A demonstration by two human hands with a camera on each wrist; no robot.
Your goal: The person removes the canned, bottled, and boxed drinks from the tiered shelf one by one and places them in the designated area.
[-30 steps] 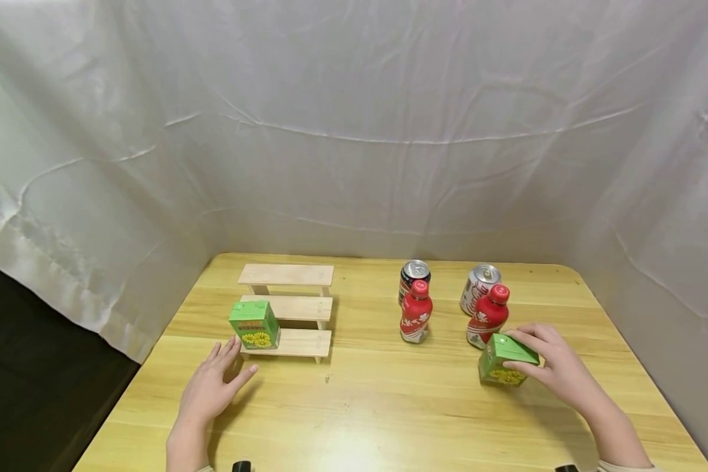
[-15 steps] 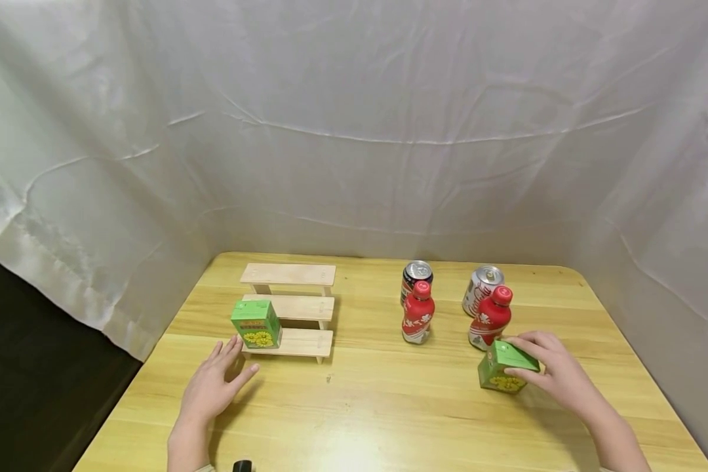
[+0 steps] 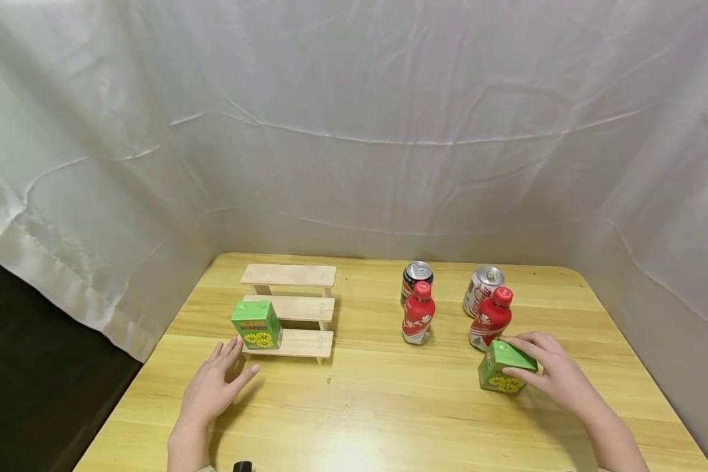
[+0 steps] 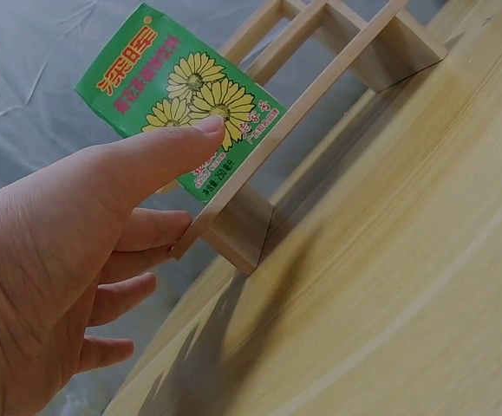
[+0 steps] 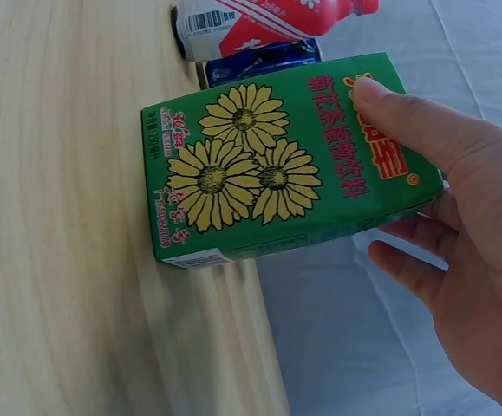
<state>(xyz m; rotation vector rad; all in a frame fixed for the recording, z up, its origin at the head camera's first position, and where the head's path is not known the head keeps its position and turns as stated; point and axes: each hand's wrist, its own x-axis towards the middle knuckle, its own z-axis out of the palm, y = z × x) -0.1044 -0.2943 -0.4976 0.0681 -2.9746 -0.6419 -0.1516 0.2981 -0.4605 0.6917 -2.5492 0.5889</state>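
Note:
On the right of the table, my right hand [image 3: 551, 370] pinches a green drink carton [image 3: 504, 373] with yellow flowers, thumb on its front and fingers behind. The right wrist view shows this carton [image 5: 268, 156] with the thumb on its printed face. At left, a second green drink carton [image 3: 257, 326] stands upright on the lowest step of a small wooden three-step shelf [image 3: 307, 343]. My left hand [image 3: 209, 387] lies beside that shelf with its fingers spread. In the left wrist view the thumb overlaps the carton [image 4: 181, 95]; whether it touches is unclear.
Two red bottles [image 3: 417, 314] [image 3: 490, 321] stand upright at the right centre. Behind them are a dark can [image 3: 410, 282] and a silver-white can [image 3: 478, 292]. The right bottle is close behind the held carton. A pale curtain [image 3: 354, 164] surrounds the wooden table [image 3: 360, 406].
The carton in my right hand has shifted slightly nearer to me since the first frame. My left hand keeps its place, and the head view has moved a little.

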